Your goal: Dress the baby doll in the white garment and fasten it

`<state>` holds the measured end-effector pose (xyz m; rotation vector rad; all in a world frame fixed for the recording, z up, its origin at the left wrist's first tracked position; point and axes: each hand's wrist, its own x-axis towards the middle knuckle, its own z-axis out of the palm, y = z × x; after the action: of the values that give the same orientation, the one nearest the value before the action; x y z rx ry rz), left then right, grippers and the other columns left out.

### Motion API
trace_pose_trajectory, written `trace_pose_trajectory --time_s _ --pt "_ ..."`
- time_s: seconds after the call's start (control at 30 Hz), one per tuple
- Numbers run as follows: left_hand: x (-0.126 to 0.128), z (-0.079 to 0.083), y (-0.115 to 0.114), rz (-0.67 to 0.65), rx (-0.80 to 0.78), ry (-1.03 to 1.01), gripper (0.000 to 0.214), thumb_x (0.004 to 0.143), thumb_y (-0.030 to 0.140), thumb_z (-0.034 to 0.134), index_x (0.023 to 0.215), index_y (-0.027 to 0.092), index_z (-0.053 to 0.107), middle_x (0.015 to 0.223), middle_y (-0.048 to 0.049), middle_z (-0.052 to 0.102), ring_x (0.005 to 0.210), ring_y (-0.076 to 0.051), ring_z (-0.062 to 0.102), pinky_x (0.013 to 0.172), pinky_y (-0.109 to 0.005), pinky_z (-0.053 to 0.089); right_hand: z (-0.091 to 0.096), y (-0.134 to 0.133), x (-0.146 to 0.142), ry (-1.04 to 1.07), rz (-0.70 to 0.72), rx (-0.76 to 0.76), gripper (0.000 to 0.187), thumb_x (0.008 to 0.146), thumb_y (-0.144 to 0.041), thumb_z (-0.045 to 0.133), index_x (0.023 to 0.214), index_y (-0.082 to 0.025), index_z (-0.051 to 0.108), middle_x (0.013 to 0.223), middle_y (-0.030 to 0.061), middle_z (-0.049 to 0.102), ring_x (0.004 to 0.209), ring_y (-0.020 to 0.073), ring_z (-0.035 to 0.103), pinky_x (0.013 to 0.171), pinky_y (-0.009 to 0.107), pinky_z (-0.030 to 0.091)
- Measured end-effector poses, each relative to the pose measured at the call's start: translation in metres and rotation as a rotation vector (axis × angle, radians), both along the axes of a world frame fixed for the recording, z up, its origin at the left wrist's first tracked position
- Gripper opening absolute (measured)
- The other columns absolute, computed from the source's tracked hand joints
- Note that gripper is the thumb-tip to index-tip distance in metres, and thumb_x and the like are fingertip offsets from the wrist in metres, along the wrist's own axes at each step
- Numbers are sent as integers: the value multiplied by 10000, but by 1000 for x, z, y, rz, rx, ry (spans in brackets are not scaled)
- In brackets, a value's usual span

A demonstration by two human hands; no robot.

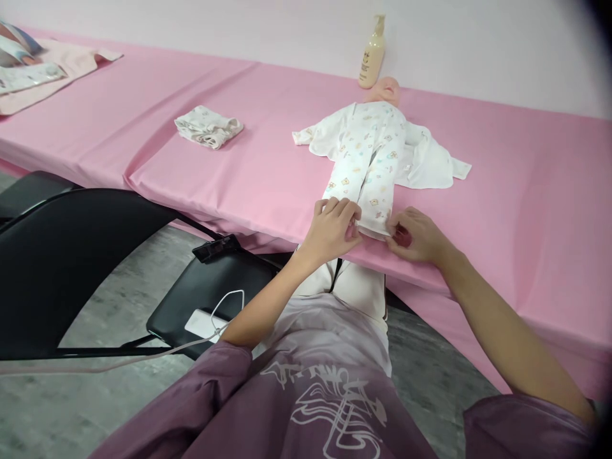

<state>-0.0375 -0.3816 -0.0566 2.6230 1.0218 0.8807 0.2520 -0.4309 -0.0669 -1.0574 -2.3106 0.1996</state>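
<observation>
A baby doll (386,92) lies on its back on the pink-covered table, its head toward the wall. White patterned baby pants (368,143) lie over its front, legs stretched toward me. Beneath them a white baby shirt (430,159) is spread open, with its sleeves out to both sides. My left hand (336,226) is closed at the hem of the left pant leg, fingers curled over the fabric. At the outer corner of the other hem, my right hand (415,236) pinches the cloth between thumb and fingers.
A folded patterned cloth (209,127) sits left of the doll. A cream pump bottle (372,54) stands by the wall. Further cloths (71,60) lie at the far left. Beside me, a black chair (191,296) holds a phone (216,248) and a white power bank (203,324) with a cable.
</observation>
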Motion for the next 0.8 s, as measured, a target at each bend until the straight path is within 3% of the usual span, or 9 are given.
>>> trace_pose_trajectory --time_s 0.2,0.33,0.5,0.67,0.8 --pt "-48 -6 1 136 -68 -119 430 1006 347 847 1345 249 600 1444 -109 692 1300 -354 606 1149 -508 451 8 -1 -3 57 -33 31 185 1080 -307 715 997 -269 554 804 -16 636 701 220 546 793 410 449" --pt "-73 -13 11 199 -133 -141 458 1050 375 839 1418 252 597 1478 -98 711 1319 -354 604 1189 -514 448 19 -2 -31 -31 -147 54 208 1132 -400 694 1026 -257 585 886 20 658 827 251 622 883 440 456" --pt "-72 -15 21 197 -182 -95 351 1076 379 831 1356 264 653 1403 -49 779 1276 -333 633 1200 -504 434 17 3 -78 -230 -341 127 252 1105 -460 735 1131 -223 653 1149 130 710 1046 336 636 937 478 454" --pt "-63 -17 27 189 -180 -65 230 1058 268 784 1269 262 693 1289 -31 814 1211 -328 642 1182 -498 432 7 16 -101 -368 -469 180 289 1095 -455 741 1210 -192 707 1173 168 707 1093 380 608 920 488 426" --pt "-63 -15 26 199 -188 -67 189 1020 196 739 1191 254 683 1166 -26 804 1131 -309 658 1159 -488 438 7 20 -107 -402 -448 211 120 1126 -272 638 1146 -193 727 1124 156 726 1070 353 614 931 478 414"
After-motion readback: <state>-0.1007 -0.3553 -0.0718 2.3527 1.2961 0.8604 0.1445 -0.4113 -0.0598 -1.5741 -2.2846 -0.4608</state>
